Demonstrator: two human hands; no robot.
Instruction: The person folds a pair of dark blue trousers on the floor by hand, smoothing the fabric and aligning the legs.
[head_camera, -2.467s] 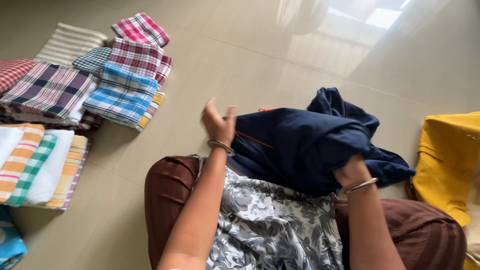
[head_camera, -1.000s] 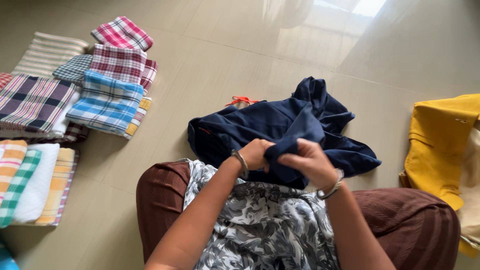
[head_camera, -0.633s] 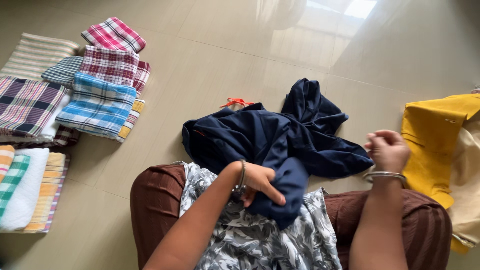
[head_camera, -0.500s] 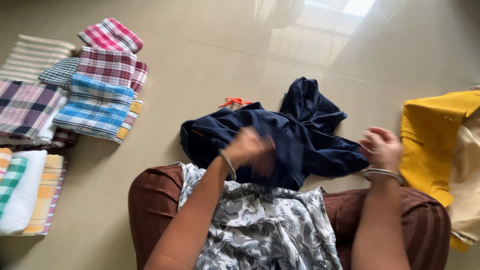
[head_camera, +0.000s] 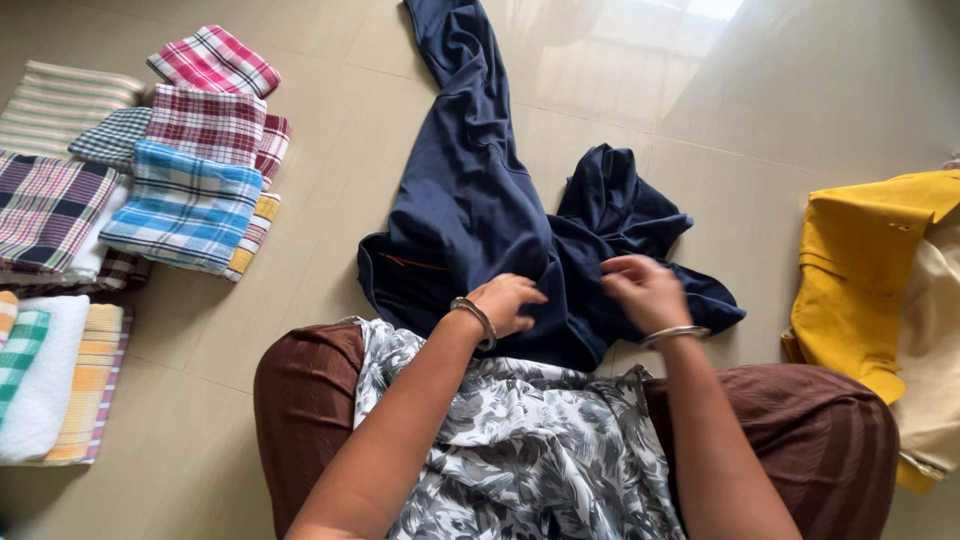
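A dark navy blue fabric garment (head_camera: 470, 215) lies on the beige tiled floor (head_camera: 800, 90) in front of the seated person's knees, one long leg stretched away, the rest bunched to the right. The left hand (head_camera: 508, 303) rests on the cloth near its near edge, fingers (head_camera: 530, 296) curled together and pinching a fold. The right hand (head_camera: 648, 292), just beside it, has fingers (head_camera: 620, 268) bent and closed on the bunched part. Folded checked cotton towels (head_camera: 185, 205) lie stacked to the left; a yellow cloth garment (head_camera: 865, 275) lies to the right.
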